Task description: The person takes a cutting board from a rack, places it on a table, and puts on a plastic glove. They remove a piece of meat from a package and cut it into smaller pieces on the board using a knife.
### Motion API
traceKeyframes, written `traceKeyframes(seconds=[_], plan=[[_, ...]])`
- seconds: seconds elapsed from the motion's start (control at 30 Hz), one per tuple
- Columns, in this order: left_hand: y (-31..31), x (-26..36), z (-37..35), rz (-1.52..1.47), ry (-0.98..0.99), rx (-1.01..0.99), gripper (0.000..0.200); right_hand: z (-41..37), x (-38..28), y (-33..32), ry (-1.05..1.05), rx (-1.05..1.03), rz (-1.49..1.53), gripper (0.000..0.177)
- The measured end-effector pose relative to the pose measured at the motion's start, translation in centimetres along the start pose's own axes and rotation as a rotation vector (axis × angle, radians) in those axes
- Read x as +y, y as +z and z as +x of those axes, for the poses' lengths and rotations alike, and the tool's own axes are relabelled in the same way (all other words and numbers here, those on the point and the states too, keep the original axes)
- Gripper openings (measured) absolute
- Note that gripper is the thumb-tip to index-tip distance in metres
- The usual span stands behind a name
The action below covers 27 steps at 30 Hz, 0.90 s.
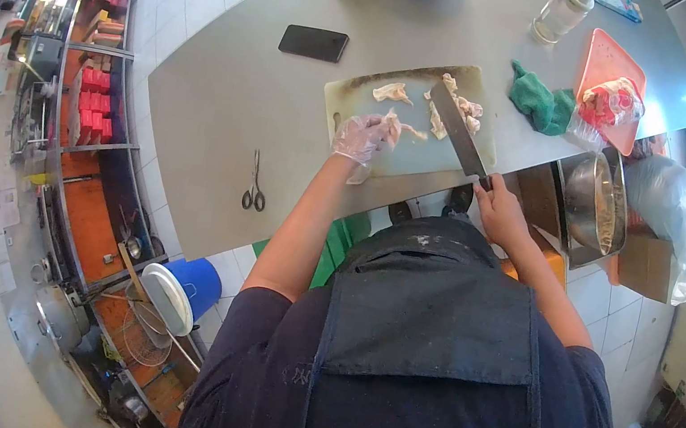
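Note:
My left hand (362,137), in a clear plastic glove, is closed on a piece of raw meat (391,130) above the left part of the cutting board (406,161). Bare, my right hand (498,206) grips the handle of a cleaver (459,129) at the board's near right edge. The cleaver's broad blade slants away to the left over the board, beside a heap of cut raw meat (469,111). Another pale piece of meat (392,92) lies apart on the board's far side.
A black phone (313,43) and scissors (255,181) lie left on the metal table (216,102). To the right are a green cloth (541,100), a pink tray (602,51) with a plastic-wrapped package, and a glass bottle (563,13). A metal basin (592,201) stands below the right edge.

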<state>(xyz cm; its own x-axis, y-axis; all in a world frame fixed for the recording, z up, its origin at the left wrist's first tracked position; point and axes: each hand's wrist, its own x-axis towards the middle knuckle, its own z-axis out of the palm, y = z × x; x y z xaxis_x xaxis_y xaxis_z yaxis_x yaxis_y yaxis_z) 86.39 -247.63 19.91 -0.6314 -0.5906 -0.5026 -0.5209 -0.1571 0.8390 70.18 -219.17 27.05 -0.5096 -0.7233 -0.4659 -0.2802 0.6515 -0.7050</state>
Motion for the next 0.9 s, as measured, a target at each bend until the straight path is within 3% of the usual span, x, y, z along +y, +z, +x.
traceKeyframes(seconds=[0.1, 0.2, 0.3, 0.4, 0.5, 0.6, 0.7, 0.8, 0.9], plan=[[-0.2, -2.3, 0.7, -0.221, -0.015, 0.021, 0.017, 0.1, -1.3, 0.1, 0.049, -0.116, -0.022, 0.032], [-1.2, -9.3, 4.9, 0.330, 0.111, 0.161, 0.018, 0.7, -0.4, 2.4, -0.099, -0.130, -0.077, 0.029], [-1.8, -6.3, 2.2, 0.985, 0.345, 0.297, 0.020, 1.3, -0.6, 4.1, -0.089, -0.265, -0.109, 0.031], [-2.3, -2.2, -1.1, 0.116, 0.043, 0.171, 0.016, 1.6, -0.7, 4.6, -0.036, -0.284, -0.099, 0.032], [-2.3, -1.9, -2.4, -0.605, 0.110, 0.045, 0.014, 1.7, 0.6, 4.3, -0.121, -0.131, -0.138, 0.032], [-3.3, -1.9, -2.3, -0.913, 0.175, -0.087, 0.010, 1.6, 0.9, 2.7, -0.039, -0.120, -0.192, 0.033], [-4.5, -1.3, -2.4, -0.729, 0.151, -0.116, 0.011, 1.6, 1.3, 1.6, 0.019, -0.126, -0.155, 0.034], [-3.4, 1.3, -3.0, -0.446, -0.034, 0.007, 0.012, 1.3, 1.0, 1.0, 0.007, -0.099, -0.095, 0.035], [-2.2, 2.8, -3.1, -0.264, 0.128, -0.030, 0.021, 0.8, -0.2, 0.4, 0.054, -0.119, -0.078, 0.037]])
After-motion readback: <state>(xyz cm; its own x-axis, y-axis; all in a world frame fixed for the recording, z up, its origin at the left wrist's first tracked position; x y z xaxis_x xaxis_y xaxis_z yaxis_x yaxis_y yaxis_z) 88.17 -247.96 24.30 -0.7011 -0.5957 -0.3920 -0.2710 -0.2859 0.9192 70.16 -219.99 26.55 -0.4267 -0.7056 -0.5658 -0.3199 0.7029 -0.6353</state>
